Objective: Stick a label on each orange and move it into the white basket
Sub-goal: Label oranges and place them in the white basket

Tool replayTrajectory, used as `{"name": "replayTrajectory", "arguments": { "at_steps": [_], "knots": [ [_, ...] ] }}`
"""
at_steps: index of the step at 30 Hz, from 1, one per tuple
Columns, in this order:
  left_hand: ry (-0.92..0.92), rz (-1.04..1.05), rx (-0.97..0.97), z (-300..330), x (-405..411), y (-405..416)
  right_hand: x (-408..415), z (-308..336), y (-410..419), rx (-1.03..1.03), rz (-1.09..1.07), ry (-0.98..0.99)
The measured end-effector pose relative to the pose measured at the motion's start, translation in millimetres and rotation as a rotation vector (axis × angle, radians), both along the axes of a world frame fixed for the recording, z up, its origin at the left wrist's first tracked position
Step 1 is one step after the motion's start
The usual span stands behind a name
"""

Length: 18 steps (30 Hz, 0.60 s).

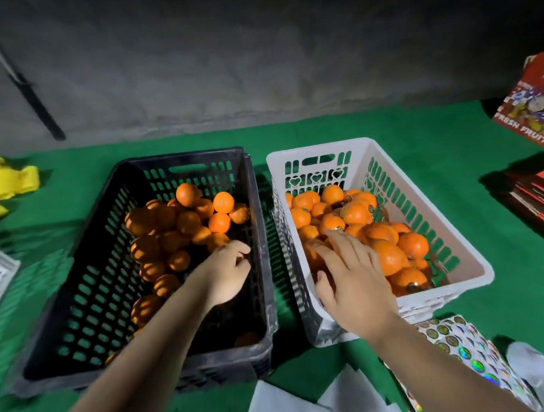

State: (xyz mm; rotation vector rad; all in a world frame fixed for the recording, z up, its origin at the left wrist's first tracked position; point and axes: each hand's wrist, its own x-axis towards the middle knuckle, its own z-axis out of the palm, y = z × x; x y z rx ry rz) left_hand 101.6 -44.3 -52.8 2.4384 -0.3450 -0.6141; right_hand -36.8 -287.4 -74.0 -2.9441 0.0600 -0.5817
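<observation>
A black basket (259,224) on the left holds several unlabelled oranges (188,222). To its right, the white basket (470,260) is filled with oranges (386,254), some of them showing small round labels. My left hand (228,270) reaches into the black basket near its right wall. Its fingers are loosely curled just in front of the orange pile, and nothing shows between them. My right hand (351,274) hovers over the near left part of the white basket, fingers straight and spread above the oranges, holding nothing. A sheet of shiny round labels (464,350) lies at the near right.
Both baskets stand side by side on a green cloth (416,133) before a grey wall. White paper sheets (302,399) lie at the near edge. A yellow bag (8,184) sits far left. A red fruit box (532,110) and a red stack (535,193) sit at the right.
</observation>
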Motion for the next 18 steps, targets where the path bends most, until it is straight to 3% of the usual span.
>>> {"name": "replayTrajectory", "arguments": {
  "at_steps": [5,8,14,18],
  "knots": [
    [-0.094,-0.124,0.549,-49.1,86.0,-28.5,2.8,0.1,-4.1,0.079,-0.150,-0.008],
    [-0.120,-0.185,0.759,-82.3,96.9,-29.8,1.4,-0.3,-3.6,0.088,-0.151,0.008],
    [-0.356,-0.115,0.863,-125.9,95.9,-29.1,3.2,-0.6,-3.6,0.118,-0.159,0.003],
    [-0.345,-0.092,0.789,-120.4,99.3,-19.8,2.8,-1.1,-3.7,0.129,-0.158,-0.020]
  ]
}}
